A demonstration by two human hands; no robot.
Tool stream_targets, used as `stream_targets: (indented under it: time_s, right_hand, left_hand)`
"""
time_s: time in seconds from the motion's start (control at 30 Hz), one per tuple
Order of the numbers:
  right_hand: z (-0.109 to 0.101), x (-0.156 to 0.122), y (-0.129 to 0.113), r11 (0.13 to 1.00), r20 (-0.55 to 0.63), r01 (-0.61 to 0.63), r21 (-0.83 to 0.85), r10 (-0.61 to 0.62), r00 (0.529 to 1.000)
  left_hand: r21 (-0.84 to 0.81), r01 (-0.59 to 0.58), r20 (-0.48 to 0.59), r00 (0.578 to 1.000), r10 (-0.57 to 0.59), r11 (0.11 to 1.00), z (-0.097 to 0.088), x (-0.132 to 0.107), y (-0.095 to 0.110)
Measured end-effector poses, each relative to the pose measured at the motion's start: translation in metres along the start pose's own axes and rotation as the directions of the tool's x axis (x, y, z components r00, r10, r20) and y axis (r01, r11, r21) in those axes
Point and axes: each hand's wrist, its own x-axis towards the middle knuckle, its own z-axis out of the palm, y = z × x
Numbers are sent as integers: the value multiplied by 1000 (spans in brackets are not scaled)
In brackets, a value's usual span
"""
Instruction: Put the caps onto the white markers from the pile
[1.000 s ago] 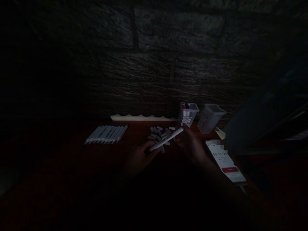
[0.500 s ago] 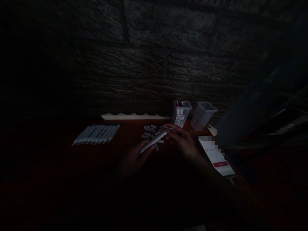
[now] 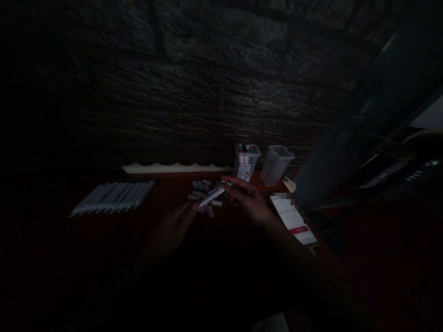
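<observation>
A white marker (image 3: 212,197) with a green end is held slantwise above the table. My left hand (image 3: 177,222) pinches its lower left end between thumb and fingers. At the upper right, the fingers of my right hand (image 3: 249,201) close around the green end. Beneath and behind the marker lies a loose pile of short white marker caps (image 3: 210,212), partly covered by the marker and my right hand. Farther left, several white markers (image 3: 116,192) lie side by side in a slanted row. Dim light hides much of both hands.
Behind my right hand stands a clear plastic box (image 3: 254,159) with some colour-ended markers. A second clear box (image 3: 277,167) is beside it. A phone (image 3: 292,220) showing a timer lies at right. Along the stone wall (image 3: 194,92) runs a pale wavy-edged strip (image 3: 176,168).
The camera view has swung right, so the table things appear farther left. Both hands still hold the marker; my left fingers now cover its lower end.
</observation>
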Motion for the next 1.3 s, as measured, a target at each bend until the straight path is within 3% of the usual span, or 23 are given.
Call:
stream_targets:
  time_s: [0.1,0.2,0.37,0.53,0.7,0.83,1.03,1.2,1.3]
  right_hand:
    - [-3,2,1,1000,4,5,-6,-5,1000]
    - [-5,3,3,1000,6,1,7,-1,1000]
    - [-5,3,4,999,16,-35,-11,35,999]
    - [-3,1,3,1000,11,-16,3,16,1000]
    - [8,-2,10,995,24,-59,76,57,998]
    - [18,-6,18,991,81,-101,92,93,992]
    - [22,-7,17,955,60,-135,265,123,991]
    - [17,0,13,896,-87,-50,441,97,991]
    - [12,4,10,843,-85,-40,537,101,991]
  left_hand:
    - [-31,98,-8,995,-98,995,1,1,-5]
    - [-71,121,-14,992,-122,990,1,3,-11]
    - [-97,89,-40,995,-93,991,0,3,-11]
    - [-78,-10,-31,999,7,997,0,2,-2]
    - [-110,-101,-27,995,99,989,7,2,1]
    - [-121,-94,-7,996,94,988,11,0,1]
    - [-109,-75,24,997,78,991,10,-1,2]
    - [-34,-55,21,998,56,998,11,-3,1]
    - [-2,-71,36,997,71,998,12,-4,1]
